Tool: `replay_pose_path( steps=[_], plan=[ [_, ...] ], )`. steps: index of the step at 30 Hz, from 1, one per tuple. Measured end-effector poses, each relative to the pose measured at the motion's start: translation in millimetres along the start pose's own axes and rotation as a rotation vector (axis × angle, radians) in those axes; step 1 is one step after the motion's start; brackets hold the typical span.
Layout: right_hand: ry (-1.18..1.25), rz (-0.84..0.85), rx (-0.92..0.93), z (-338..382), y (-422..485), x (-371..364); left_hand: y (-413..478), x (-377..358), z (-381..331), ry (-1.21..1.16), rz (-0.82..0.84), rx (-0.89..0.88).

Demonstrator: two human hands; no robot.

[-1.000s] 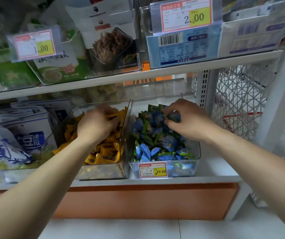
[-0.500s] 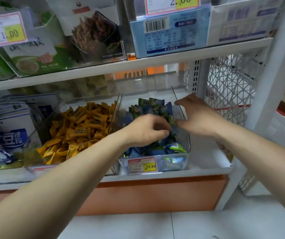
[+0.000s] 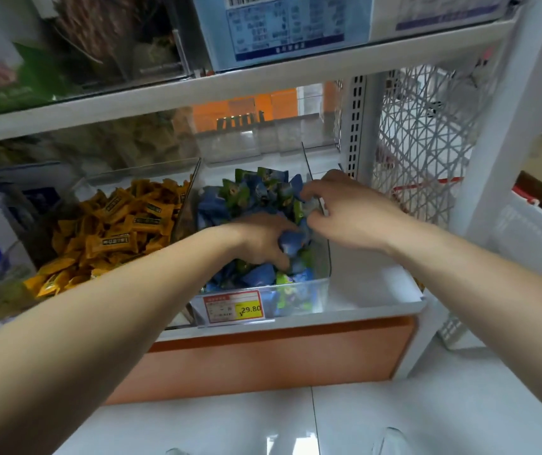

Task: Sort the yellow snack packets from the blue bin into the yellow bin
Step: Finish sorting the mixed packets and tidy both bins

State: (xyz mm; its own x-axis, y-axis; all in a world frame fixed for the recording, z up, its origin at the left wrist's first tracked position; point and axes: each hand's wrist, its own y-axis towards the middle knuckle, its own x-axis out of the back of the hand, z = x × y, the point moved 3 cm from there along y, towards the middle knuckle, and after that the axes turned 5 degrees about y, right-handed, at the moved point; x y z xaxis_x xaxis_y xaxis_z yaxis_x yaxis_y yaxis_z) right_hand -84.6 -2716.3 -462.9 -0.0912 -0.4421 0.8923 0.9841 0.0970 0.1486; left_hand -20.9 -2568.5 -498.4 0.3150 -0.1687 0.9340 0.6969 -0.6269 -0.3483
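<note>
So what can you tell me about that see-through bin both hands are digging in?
The blue bin is a clear, hard-looking plastic box with an open top. It stands upright on the white shelf, beside the bin of yellow packets, and is heaped with small blue and green packets. A red and yellow price tag reading 29.80 sits on its front wall. The left hand grips some packets inside; the right hand reaches in, fingers curled.

You are in a shop: white display shelves [image 3: 197,93], a red-and-yellow price tag [image 3: 235,308] reading 29.80 at the near edge, a barcode label [image 3: 282,27] above it.
</note>
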Motion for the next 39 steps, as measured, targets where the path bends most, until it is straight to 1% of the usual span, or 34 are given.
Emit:
replay_pose_path(
  steps=[4,6,7,9,11,13,17,20,22,23,25,26,27,28,30,31,32,35,36,38,39],
  plan=[
    [0.011,-0.001,-0.008,-3,2,1,-2,18,19,0.155,-0.252,0.162],
    [0.007,-0.002,-0.008,-4,2,2,-1,19,28,0.106,-0.246,0.184],
    [0.005,-0.001,-0.007,-4,2,2,-2,19,29,0.066,-0.196,0.184],
    [0.007,0.008,-0.009,-3,1,3,-6,20,29,0.011,-0.157,0.160],
    [0.011,0.017,-0.014,-3,1,4,-11,21,25,0.003,-0.158,0.090],
    [0.010,0.016,-0.017,-2,0,5,-17,24,24,0.009,-0.129,0.059],
    [0.012,0.007,-0.015,-1,-1,6,-32,30,32,0.126,-0.132,0.056],
    [0.010,-0.015,-0.003,0,-1,6,-38,29,37,0.159,-0.221,0.088],
    [0.008,-0.034,-0.001,1,-1,6,-40,25,37,0.221,-0.322,0.122],
    [0.004,-0.038,-0.006,2,0,6,-39,24,34,0.300,-0.379,0.108],
    [-0.005,-0.036,-0.017,3,1,6,-38,22,22,0.400,-0.458,-0.028],
    [-0.010,-0.037,-0.019,4,1,6,-36,21,17,0.394,-0.449,-0.128],
    [-0.010,-0.038,-0.020,4,1,6,-35,21,12,0.355,-0.405,-0.212],
    [-0.004,-0.039,-0.020,4,1,6,-33,21,10,0.298,-0.328,-0.246],
    [0.010,-0.036,-0.021,3,1,6,-29,22,10,0.196,-0.154,-0.206],
    [0.011,-0.034,-0.019,3,1,6,-28,24,11,0.148,-0.097,-0.173],
    [0.009,-0.032,-0.018,2,1,6,-25,26,11,0.108,-0.070,-0.145],
    [0.004,-0.030,-0.021,2,1,5,-20,24,11,0.049,-0.088,-0.089],
    [0.004,-0.025,-0.024,1,1,5,-18,20,13,0.014,-0.071,-0.058],
    [0.006,-0.013,-0.026,0,0,5,-16,10,16,-0.090,-0.011,-0.008],
    [0.008,-0.008,-0.028,0,0,5,-15,7,16,-0.156,-0.014,-0.011]
  ],
)
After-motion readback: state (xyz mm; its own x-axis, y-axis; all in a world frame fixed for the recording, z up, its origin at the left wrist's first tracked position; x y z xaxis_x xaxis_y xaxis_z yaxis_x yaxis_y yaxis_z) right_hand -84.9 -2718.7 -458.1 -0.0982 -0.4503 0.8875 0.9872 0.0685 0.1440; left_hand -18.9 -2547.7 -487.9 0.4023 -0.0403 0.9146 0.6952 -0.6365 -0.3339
